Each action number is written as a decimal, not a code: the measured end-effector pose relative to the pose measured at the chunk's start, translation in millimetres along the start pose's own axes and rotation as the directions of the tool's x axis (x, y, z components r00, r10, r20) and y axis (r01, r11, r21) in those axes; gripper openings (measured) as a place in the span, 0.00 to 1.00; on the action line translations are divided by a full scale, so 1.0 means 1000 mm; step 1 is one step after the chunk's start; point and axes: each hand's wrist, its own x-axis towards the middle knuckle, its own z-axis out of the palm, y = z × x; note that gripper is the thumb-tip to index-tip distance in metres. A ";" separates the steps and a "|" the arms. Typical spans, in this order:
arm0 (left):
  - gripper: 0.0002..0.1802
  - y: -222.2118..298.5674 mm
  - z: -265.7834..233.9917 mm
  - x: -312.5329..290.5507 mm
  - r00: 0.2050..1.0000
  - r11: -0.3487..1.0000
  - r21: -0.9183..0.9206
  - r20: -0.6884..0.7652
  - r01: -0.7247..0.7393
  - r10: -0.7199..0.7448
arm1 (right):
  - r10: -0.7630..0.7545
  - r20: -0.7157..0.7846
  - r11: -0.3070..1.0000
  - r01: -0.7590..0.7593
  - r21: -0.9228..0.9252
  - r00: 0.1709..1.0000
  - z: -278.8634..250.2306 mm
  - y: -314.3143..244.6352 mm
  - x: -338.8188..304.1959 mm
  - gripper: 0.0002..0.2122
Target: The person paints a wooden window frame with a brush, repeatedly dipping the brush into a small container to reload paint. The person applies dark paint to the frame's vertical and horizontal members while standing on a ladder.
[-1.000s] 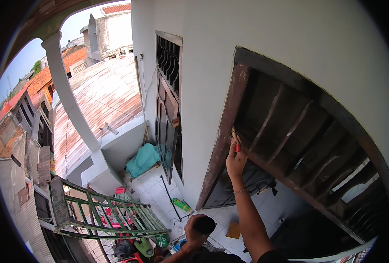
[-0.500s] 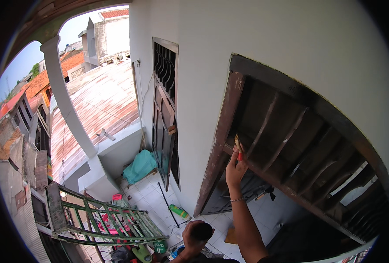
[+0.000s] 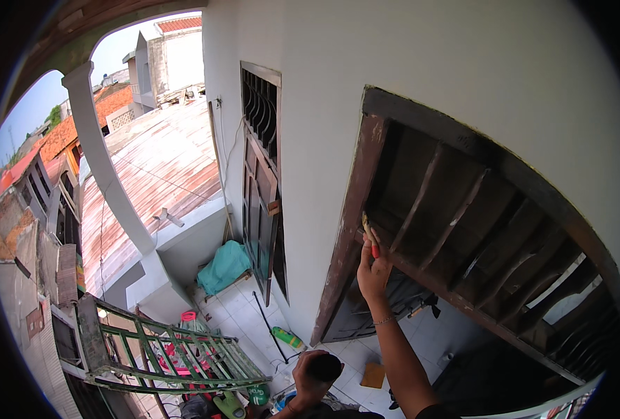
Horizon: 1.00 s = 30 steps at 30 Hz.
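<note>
My right hand (image 3: 373,276) is raised and closed around a paintbrush (image 3: 370,236) with a wooden handle and a red end. Its bristles point up at the inner edge of the brown door frame (image 3: 352,185), near where the crossbar joins the left post; whether they touch cannot be made out. The frame's top is darker, and the left post has scuffed, lighter patches. Low in the picture, my left hand (image 3: 301,384) grips a round container (image 3: 324,368) with a dark opening. What is inside is too dark to tell. Dark slats (image 3: 456,223) fill the space above the crossbar.
A green ladder (image 3: 170,349) stands at lower left. On the white tiled floor lie a green bottle (image 3: 287,338), a black rod (image 3: 268,321) and a yellowish piece (image 3: 373,376). A teal cloth (image 3: 224,269) covers something near the low wall. A second door (image 3: 257,202) stands ajar.
My right hand and the paintbrush have shifted slightly left, bringing the bristles closer to the left post. My left hand keeps its hold on the container.
</note>
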 end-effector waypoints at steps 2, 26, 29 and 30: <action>0.28 0.002 0.004 -0.002 1.000 1.000 -0.005 -0.003 -0.020 0.020 | 0.039 -0.083 0.998 -0.035 0.053 0.996 -0.005 0.013 -0.002 0.19; 0.30 0.002 -0.001 -0.004 1.000 1.000 -0.024 0.021 0.000 0.000 | 0.286 -0.086 0.930 -0.256 0.263 0.954 -0.001 0.014 0.020 0.16; 0.30 -0.001 -0.006 -0.005 1.000 1.000 -0.002 0.017 -0.014 0.014 | 0.151 -0.138 0.966 -0.117 0.229 0.979 0.002 0.013 0.004 0.18; 0.30 -0.001 -0.006 -0.007 1.000 1.000 -0.001 0.018 -0.006 0.006 | 0.139 -0.160 0.970 -0.102 0.218 0.977 -0.003 0.008 0.000 0.19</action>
